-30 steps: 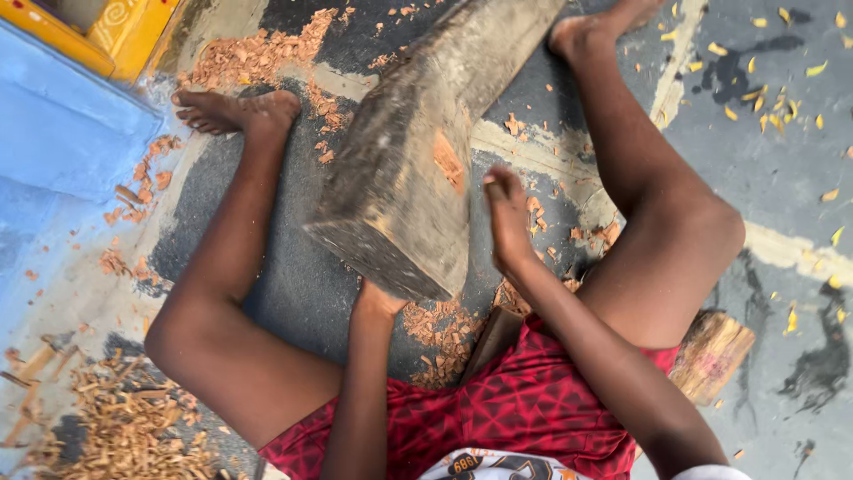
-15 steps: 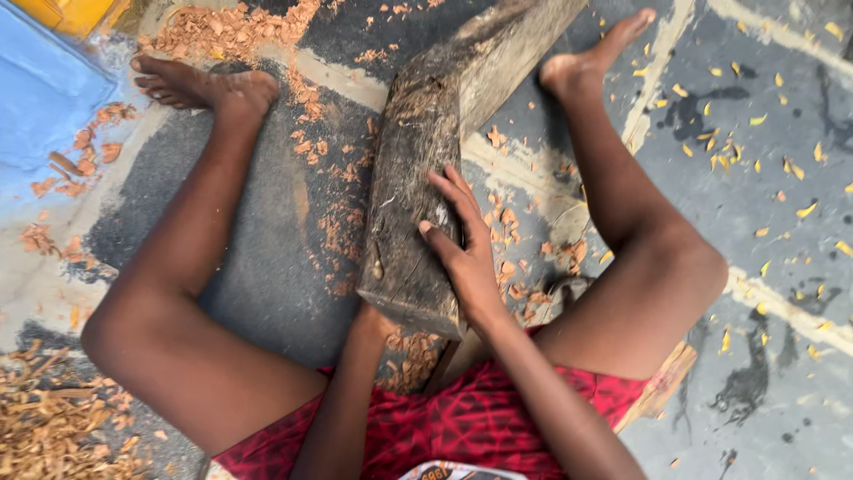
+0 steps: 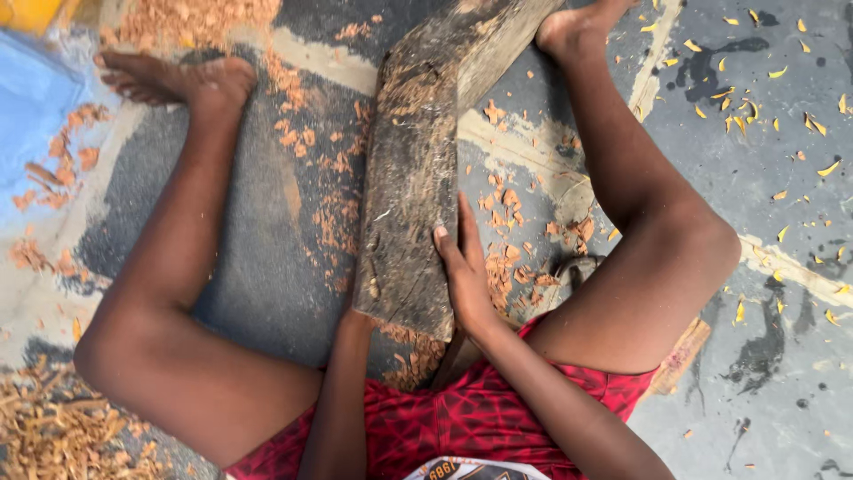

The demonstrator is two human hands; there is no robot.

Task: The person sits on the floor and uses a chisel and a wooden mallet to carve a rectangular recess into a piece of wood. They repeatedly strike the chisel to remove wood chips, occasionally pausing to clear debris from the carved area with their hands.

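Seated on the floor (image 3: 267, 267), legs spread, bare feet out ahead. A long rough wooden log (image 3: 418, 169) lies between the legs, running away from the body toward the far right foot (image 3: 577, 27); its near cut end sits just ahead of the red shorts (image 3: 426, 418).

Right hand (image 3: 466, 271): open, fingers straight and together, palm pressed flat against the right side of the log near its near end. Touching, not wrapped around it.

Left hand: forearm (image 3: 342, 391) runs up under the log's near end; the hand itself is hidden beneath the wood, so cannot tell whether it is open or closed. It meets the log at its lower near corner.

Around the hands: orange-brown wood chips (image 3: 506, 240) scattered on the floor just right of the right hand, more to the left of the log and under its near end. A heap of pale shavings (image 3: 53, 436) lies well to the left, beside the left thigh. Left foot (image 3: 169, 80) far ahead on the left, near a blue sheet (image 3: 35, 107). A flat wooden piece (image 3: 680, 356) shows under the right thigh. Small yellow flecks (image 3: 782, 116) dot the grey floor well right of the right hand.
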